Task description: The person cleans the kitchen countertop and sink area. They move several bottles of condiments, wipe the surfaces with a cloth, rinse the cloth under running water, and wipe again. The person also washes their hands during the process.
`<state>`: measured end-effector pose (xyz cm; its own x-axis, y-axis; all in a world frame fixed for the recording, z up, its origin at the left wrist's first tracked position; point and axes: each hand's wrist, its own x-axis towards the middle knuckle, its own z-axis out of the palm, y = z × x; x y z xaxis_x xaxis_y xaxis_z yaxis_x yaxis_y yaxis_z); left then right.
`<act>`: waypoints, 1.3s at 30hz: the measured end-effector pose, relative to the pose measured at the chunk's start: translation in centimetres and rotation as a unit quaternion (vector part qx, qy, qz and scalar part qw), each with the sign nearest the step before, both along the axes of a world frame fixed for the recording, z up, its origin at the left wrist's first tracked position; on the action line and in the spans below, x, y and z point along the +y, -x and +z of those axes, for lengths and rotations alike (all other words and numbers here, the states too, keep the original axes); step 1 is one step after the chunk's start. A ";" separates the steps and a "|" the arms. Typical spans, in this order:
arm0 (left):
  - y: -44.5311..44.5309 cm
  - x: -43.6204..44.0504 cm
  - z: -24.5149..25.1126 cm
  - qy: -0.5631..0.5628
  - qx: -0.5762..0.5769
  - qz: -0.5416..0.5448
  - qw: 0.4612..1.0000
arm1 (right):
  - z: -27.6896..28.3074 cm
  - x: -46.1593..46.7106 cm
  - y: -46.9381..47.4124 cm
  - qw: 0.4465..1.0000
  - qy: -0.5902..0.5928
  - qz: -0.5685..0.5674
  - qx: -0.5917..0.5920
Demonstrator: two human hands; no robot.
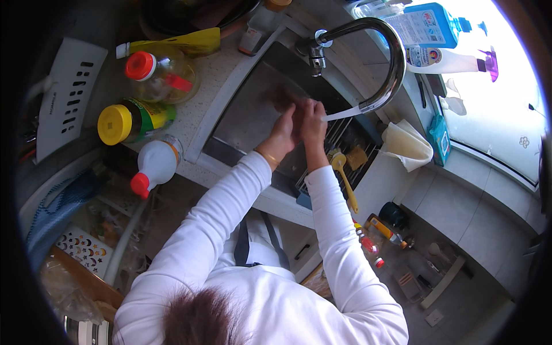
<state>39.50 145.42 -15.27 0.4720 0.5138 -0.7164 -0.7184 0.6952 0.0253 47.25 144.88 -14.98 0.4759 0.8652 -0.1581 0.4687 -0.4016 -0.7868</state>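
Observation:
Both hands are held close together over a stainless steel sink (241, 112). My left hand (280, 133), with a gold bracelet (269, 157) at the wrist, is turned inward, its thumb up and its fingers mostly hidden. My right hand (314, 123) has curled fingers and sits right beside it. A stream of water (343, 114) from the curved chrome faucet (394, 56) runs onto the right hand. Whether anything lies between the palms is hidden. Right of the hands, a yellow-handled dish brush (345, 177) and a brown sponge (357, 158) rest on a dark rack (336, 138).
Left on the counter stand a red-capped oil jug (164, 77), a yellow-lidded jar (138, 120) and a white bottle with a red cap (157, 161). On the right are a blue pump bottle (427, 26), a spray bottle (444, 60), a draped cloth (407, 144) and a wipes pack (439, 140).

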 end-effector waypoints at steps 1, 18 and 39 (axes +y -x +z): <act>-0.3 0.6 -0.8 0.020 -0.103 0.039 0.994 | 0.4 -0.6 0.1 0.998 -0.036 0.015 -0.046; -2.3 -0.6 -2.1 -0.116 -0.090 0.002 0.989 | -2.6 1.1 -2.5 0.990 0.111 0.085 -0.027; -3.2 0.6 -6.8 -0.062 0.026 -0.013 0.998 | 1.0 0.9 0.0 0.990 -0.031 0.067 -0.120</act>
